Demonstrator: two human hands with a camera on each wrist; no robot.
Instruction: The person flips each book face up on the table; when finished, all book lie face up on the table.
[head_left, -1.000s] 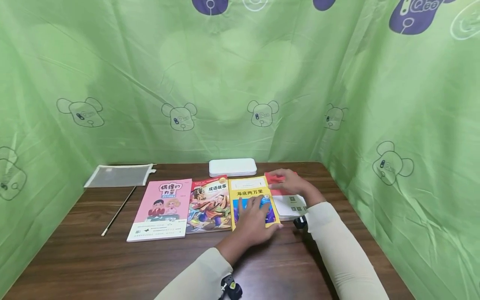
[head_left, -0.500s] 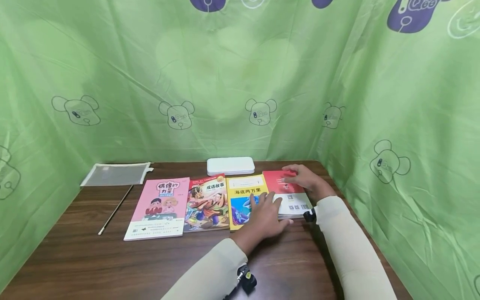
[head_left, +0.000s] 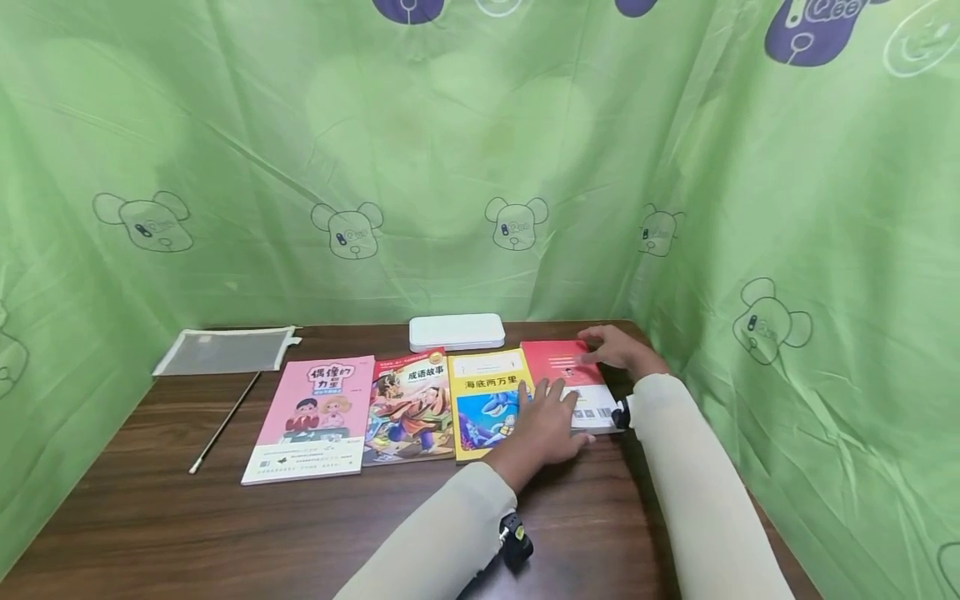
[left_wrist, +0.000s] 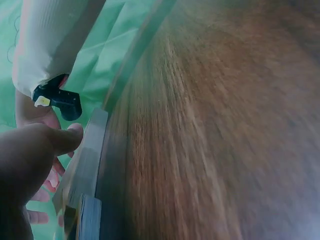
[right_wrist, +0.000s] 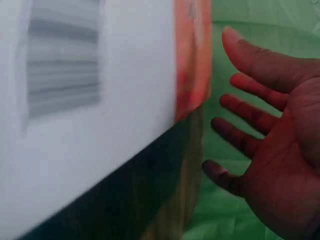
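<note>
Four books lie in a row, so several covers face up. My left hand (head_left: 546, 425), fingers spread, lies over the right side of the yellow book (head_left: 487, 417) and the lower left of the red-and-white book (head_left: 558, 354). Its thumb (left_wrist: 65, 140) is right at the book edges in the left wrist view. My right hand (head_left: 618, 348) is at the red-and-white book's right side, fingers loosely bent. In the right wrist view that hand (right_wrist: 280, 120) shows spread fingers and a bare palm, apart from the book's barcode side.
Left of the yellow book lie an illustrated book (head_left: 411, 408) and a pink book (head_left: 318, 417). A white case (head_left: 457, 332) sits behind them. A thin stick (head_left: 225, 423) and a mesh pouch (head_left: 225, 352) lie at left. Green curtains (head_left: 435, 167) surround the table (head_left: 247, 542).
My left hand has slid right from the yellow book toward the red-and-white book. My right hand has moved right, uncovering more of the red cover. The head view has shifted slightly.
</note>
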